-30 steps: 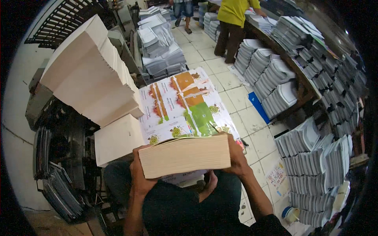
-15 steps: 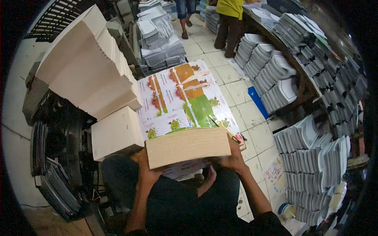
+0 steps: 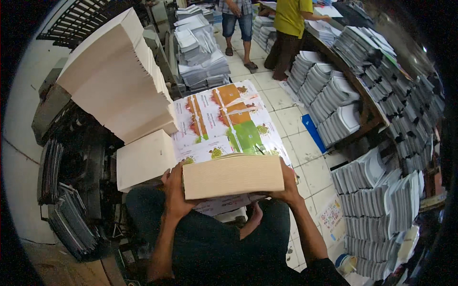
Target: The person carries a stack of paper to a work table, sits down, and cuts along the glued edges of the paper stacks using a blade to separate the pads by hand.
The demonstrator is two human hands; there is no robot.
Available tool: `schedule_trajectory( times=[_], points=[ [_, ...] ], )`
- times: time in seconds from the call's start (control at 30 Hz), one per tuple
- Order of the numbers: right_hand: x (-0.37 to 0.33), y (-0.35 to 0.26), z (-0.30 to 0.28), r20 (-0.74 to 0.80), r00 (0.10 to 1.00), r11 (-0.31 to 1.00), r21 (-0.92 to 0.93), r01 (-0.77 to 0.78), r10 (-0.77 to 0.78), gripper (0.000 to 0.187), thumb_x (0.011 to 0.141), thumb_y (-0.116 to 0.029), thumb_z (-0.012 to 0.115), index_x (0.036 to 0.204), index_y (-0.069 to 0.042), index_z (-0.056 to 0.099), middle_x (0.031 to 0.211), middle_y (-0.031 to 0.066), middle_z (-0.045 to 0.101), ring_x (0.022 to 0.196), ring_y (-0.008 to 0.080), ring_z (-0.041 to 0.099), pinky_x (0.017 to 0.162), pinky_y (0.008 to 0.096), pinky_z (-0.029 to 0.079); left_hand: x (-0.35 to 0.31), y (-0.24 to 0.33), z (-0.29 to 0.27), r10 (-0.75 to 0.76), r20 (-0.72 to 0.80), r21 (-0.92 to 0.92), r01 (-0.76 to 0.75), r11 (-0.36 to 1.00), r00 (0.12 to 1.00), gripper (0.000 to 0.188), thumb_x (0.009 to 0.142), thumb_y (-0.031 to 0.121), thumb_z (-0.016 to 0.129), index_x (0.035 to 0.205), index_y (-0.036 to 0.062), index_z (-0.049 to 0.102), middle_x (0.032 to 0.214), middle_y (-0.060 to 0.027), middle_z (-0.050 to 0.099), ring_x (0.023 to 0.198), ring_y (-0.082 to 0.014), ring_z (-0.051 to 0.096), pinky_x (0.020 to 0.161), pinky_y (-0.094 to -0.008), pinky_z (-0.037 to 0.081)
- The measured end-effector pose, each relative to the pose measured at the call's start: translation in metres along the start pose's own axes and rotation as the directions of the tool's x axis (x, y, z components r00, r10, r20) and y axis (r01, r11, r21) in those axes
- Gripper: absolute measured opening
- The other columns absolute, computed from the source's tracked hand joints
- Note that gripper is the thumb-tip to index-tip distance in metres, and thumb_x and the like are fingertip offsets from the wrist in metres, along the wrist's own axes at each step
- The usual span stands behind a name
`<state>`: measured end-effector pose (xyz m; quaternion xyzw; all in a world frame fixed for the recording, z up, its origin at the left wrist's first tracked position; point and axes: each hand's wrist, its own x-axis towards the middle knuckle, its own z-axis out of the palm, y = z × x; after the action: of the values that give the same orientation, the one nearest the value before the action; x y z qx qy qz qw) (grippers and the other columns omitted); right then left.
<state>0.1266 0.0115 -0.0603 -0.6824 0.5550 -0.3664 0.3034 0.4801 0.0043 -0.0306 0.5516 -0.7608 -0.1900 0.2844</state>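
Observation:
A thick stack of cream-coloured paper booklets (image 3: 234,178) is held level above my lap, its layered edges facing me. My left hand (image 3: 176,193) grips its left end, with the fingers partly hidden behind and under it. At the right end my right hand (image 3: 290,185) presses the other side, its fingers mostly out of sight. The stack stands at the near edge of a board covered with printed sheets (image 3: 210,138) in white, orange and green. Beside my left hand is a squared block of cream paper (image 3: 145,159).
A tall, leaning pile of cream paper (image 3: 114,76) rises at the left. Paper stacks (image 3: 202,66) stand behind the board. More bundles (image 3: 377,205) line the right, beyond the tiled floor (image 3: 312,171). Two people (image 3: 238,28) stand at the back, and a small tub (image 3: 346,263) sits lower right.
The stack was bowed with its layers showing; now it is straighter and its edges look closer together. A person at the back has stepped further into view. The whole view has shifted slightly.

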Motion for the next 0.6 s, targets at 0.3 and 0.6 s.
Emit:
schedule_trajectory(
  times=[0.3,0.6],
  points=[
    [0.011,-0.054,-0.031,0.042,0.996,0.997,0.006,0.078,-0.078,0.126,0.056,-0.036,0.100,0.156,-0.002,0.031,0.147,0.0268,0.052,0.139,0.0422,0.051,0.115,0.0488,0.042,-0.010,-0.018,0.027,-0.174,0.052,-0.115,0.179,0.977,0.983,0.121,0.059,0.041,0.100,0.154,0.0006,0.034,0.133,-0.0220,0.065,0.129,-0.0420,0.059,0.112,-0.0574,0.035],
    [0.046,-0.110,0.020,0.394,0.892,0.581,-0.681,0.445,-0.221,0.151,0.040,-0.033,0.101,0.165,-0.006,0.020,0.164,0.0277,0.027,0.142,0.0440,0.040,0.117,0.0584,0.030,-0.021,-0.038,0.042,-0.154,0.075,-0.124,0.162,0.979,0.985,0.116,0.061,0.017,0.093,0.158,-0.0004,0.032,0.145,-0.0277,0.055,0.136,-0.0452,0.052,0.117,-0.0539,0.040]
  ],
)
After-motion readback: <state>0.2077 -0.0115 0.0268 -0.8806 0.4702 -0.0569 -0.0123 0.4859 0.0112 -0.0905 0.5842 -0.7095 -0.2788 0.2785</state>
